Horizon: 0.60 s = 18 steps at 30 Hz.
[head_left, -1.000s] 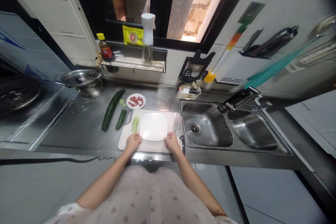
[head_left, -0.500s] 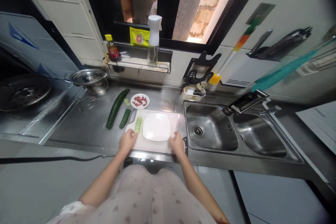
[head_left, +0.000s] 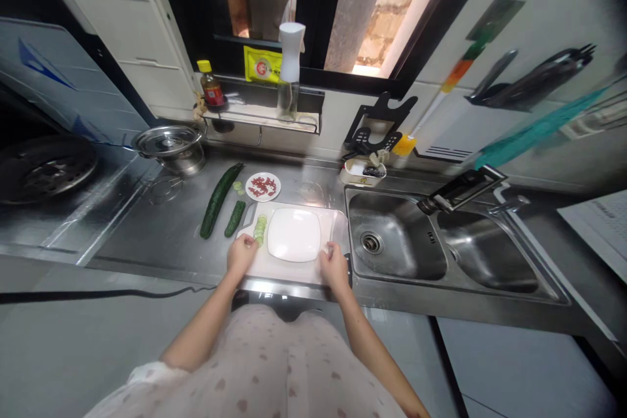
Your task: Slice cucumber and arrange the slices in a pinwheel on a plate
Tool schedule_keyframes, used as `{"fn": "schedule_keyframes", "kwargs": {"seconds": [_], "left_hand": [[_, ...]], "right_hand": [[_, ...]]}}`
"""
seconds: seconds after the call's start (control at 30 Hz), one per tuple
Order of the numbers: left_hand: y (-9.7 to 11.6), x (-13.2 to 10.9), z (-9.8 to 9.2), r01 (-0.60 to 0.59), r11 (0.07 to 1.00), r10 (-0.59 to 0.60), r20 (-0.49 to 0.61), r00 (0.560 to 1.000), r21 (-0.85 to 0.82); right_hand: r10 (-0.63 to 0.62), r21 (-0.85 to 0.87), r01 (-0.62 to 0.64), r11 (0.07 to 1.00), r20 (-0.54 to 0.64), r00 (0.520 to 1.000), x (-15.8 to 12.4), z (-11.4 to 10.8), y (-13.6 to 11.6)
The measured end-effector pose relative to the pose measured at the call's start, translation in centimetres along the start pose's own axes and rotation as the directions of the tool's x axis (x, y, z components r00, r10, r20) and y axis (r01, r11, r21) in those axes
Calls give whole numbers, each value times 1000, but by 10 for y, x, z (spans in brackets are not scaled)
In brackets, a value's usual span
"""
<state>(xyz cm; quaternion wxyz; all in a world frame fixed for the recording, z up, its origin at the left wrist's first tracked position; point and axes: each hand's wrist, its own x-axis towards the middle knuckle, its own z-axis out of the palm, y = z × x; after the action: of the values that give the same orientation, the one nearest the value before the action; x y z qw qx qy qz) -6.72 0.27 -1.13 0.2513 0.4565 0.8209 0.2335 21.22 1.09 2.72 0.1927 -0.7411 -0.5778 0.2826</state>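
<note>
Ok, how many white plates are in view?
2: the larger plate on the cutting board, and the small round plate holding red pieces, beyond the board's far edge. No others show.

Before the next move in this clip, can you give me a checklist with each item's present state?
1. White plate lying on the cutting board: ok.
2. Visible row of cucumber slices beside the plate, on its left: ok.
3. Left hand gripping a slice: cannot tell; its fingers are at the row's near end.
4. Right hand well away from what looks like a knife: not ok; they are close together.
5. Small dish of red pieces upright behind the board: ok.
6. Long cucumber and short cucumber off the board: ok.
</note>
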Motion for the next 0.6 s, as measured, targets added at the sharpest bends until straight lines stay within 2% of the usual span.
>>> {"fn": "schedule_keyframes", "kwargs": {"seconds": [0.17, 0.3, 0.37, 0.47, 0.53, 0.6], "left_hand": [[13, 3, -9, -14, 959, 23, 30, 999, -283], [38, 2, -21, -110, 883, 191, 134, 972, -457], [52, -1, -27, -156, 854, 278, 182, 943, -497], [71, -7, -34, -198, 848, 344, 227, 911, -491], [82, -12, -37, -212, 845, 372, 254, 893, -491], [90, -15, -39, -221, 836, 397, 277, 875, -502]], "right_hand": [[-123, 35, 123, 992, -7, 992, 0, -7, -22], [-309, 68, 304, 950, 75, 948, -1, -11, -52], [-420, 90, 412, 907, 92, 903, -1, -11, -66], [-604, 108, 595, 796, 81, 793, 2, -11, -81], [-670, 114, 662, 741, 72, 738, 5, -10, -87], [-703, 125, 693, 710, 72, 707, 7, -9, -91]]}}
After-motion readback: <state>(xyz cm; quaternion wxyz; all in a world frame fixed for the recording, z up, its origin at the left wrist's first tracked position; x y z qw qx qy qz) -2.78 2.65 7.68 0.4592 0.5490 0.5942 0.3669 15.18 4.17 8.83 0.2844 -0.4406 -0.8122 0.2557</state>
